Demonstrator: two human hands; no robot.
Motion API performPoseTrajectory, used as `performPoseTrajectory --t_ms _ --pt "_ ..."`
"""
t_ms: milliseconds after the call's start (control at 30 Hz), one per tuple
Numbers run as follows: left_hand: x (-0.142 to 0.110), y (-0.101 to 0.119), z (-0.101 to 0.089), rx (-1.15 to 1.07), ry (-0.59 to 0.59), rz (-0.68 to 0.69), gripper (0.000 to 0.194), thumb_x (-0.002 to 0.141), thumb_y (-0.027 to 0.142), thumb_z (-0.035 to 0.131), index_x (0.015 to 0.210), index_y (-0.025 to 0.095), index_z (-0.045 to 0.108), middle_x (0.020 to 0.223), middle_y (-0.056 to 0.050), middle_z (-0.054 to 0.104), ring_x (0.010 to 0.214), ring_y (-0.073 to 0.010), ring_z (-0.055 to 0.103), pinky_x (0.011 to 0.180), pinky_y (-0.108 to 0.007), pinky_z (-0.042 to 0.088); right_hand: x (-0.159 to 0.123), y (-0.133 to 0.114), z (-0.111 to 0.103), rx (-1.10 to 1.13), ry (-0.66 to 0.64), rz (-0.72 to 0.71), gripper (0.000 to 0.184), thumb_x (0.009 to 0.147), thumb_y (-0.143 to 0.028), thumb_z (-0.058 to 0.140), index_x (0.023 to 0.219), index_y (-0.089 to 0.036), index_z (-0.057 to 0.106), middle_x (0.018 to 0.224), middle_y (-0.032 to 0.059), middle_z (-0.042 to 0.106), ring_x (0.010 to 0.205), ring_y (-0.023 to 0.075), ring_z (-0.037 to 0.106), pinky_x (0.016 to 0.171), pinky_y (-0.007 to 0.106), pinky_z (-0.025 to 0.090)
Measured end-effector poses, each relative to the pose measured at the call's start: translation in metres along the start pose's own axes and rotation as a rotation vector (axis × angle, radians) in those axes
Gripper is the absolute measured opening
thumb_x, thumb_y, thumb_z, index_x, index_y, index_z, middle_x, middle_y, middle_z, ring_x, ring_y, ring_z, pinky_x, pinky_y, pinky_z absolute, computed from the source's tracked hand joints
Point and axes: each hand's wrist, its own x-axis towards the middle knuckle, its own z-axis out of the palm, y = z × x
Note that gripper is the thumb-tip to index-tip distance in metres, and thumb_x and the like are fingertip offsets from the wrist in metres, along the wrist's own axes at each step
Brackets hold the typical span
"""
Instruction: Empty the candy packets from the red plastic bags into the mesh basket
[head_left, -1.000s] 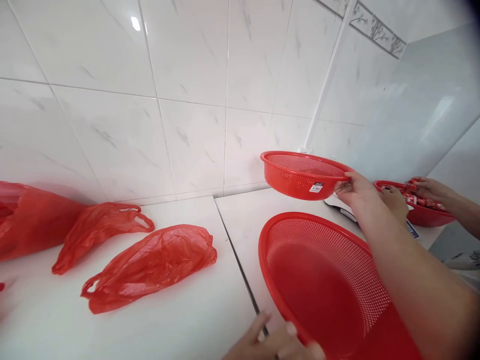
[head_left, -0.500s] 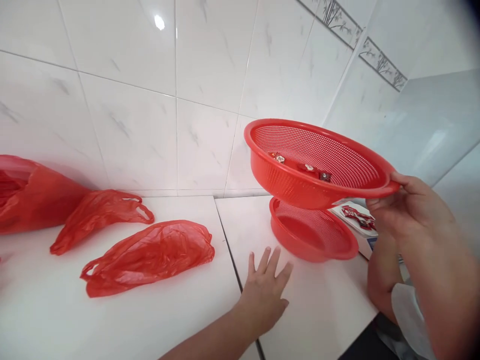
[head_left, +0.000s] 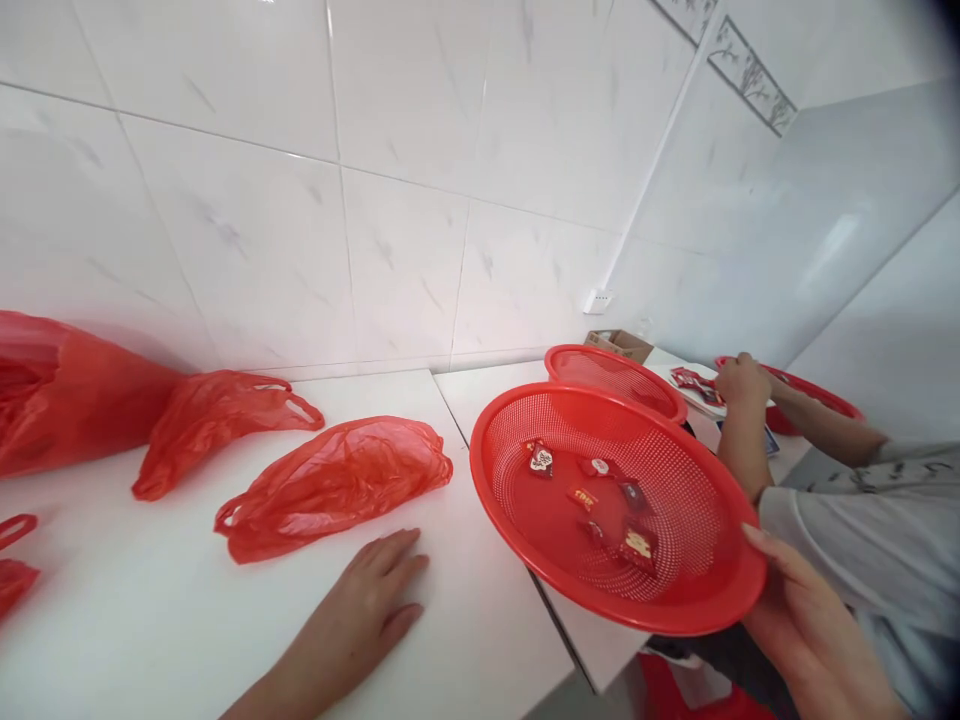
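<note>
**Tilted load, lower right of view**

The right hand (head_left: 810, 630) grips the rim of a red plastic colander (head_left: 517, 540), fingers curled under, thumb on top. Six wrapped red sweets (head_left: 639, 548) lie apart on its floor. The colander sits tilted, opening up and toward the wearer; its rim reads as an oval, long axis running from upper left to lower right. Dial centred on it: at 9 o'clock, red plastic carrier bags (head_left: 330, 490) on the white counter (head_left: 150, 600); at 8, the left hand (head_left: 360, 615), open, palm down on the counter; at 12, a second red colander (head_left: 615, 375); at 2, a co-worker's hand (head_left: 742, 380) near a red basket (head_left: 787, 385).
</note>
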Motion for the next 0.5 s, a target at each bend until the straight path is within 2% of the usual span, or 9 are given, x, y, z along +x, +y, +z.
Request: performPoseTrajectory --t_ms 167,267,367,433,500 --pt "-0.014 -0.013 -0.008 -0.026 0.018 -0.005 0.031 0.084 0.034 0.052 0.113 0.029 0.062 0.127 -0.005 0.057 0.115 -0.0251 0.054 0.091 -0.039 0.051 -0.014 0.037 -0.026 0.038 0.107 -0.002 0.027 0.06 -0.024 0.067 0.086 -0.019 0.066 0.087 0.0025 0.07 0.074 0.0169 0.065 0.068 0.026 0.056" --pt "-0.015 -0.015 -0.014 -0.04 0.115 0.039 0.027 0.085 0.029 0.051 0.109 0.029 0.062 0.122 -0.004 0.059 0.114 -0.0224 0.054 0.089 -0.035 0.051 -0.013 0.045 -0.032 -0.056 0.128 -0.041 0.027 0.061 -0.03 0.066 0.086 -0.019 0.063 0.088 0.0034 0.069 0.077 0.0186 0.064 0.07 0.03 0.055" --pt "-0.018 -0.022 -0.03 0.019 0.407 0.012 0.027 0.082 0.021 0.054 0.107 0.026 0.062 0.124 -0.007 0.056 0.116 -0.0247 0.051 0.096 -0.041 0.044 -0.015 0.039 -0.033 -0.296 0.14 -0.17 0.041 0.062 -0.039 0.069 0.095 -0.018 0.059 0.089 0.0053 0.066 0.079 0.0212 0.063 0.072 0.033 0.053" --pt "-0.022 -0.027 -0.044 0.09 0.642 -0.086 0.029 0.077 0.021 0.061 0.106 0.024 0.061 0.129 -0.01 0.051 0.117 -0.0278 0.049 0.1 -0.046 0.039 -0.019 0.028 -0.027 -0.552 0.275 -0.386 0.055 0.061 -0.044 0.07 0.107 -0.017 0.054 0.097 0.0077 0.064 0.087 0.0241 0.061 0.077 0.037 0.051" --pt "-0.027 -0.034 -0.057 0.094 0.816 -0.26 0.037 0.07 0.027 0.066 0.107 0.021 0.06 0.136 -0.011 0.043 0.122 -0.0308 0.044 0.105 -0.049 0.03 -0.025 0.017 -0.017 -0.868 0.379 -0.637 0.059 0.066 -0.046 0.066 0.115 -0.017 0.05 0.109 0.0102 0.059 0.1 0.0261 0.057 0.084 0.039 0.047"
